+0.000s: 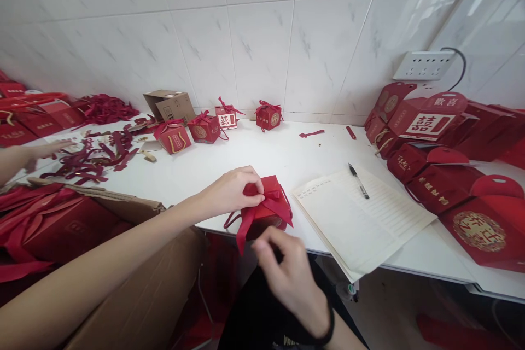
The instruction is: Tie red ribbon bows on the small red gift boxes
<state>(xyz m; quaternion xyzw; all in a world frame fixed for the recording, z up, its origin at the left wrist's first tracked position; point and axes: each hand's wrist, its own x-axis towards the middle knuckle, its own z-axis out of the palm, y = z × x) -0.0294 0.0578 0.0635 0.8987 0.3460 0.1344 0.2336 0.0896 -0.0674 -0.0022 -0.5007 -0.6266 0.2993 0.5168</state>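
Note:
A small red gift box (268, 219) stands at the table's front edge, with a red ribbon bow (279, 205) tied on top and one ribbon tail hanging over its front left. My left hand (244, 188) reaches across from the left, its thumb and fingers pinched on the ribbon at the upper left of the box. In front of the box, just below the bow, my right hand (283, 268) is curled, thumb and forefinger close together near the ribbon tail. Slight blur hides whether anything lies between them. A red cord loop sticks out at the box's left.
Several finished red boxes (205, 127) line the wall near a cardboard box (170, 106). Ribbon strips (94, 156) lie left, beside another person's hand (45, 150). An open carton (135, 197) stands near my left arm. Notebook (361, 219), pen (359, 180) and larger boxes (435, 115) are right.

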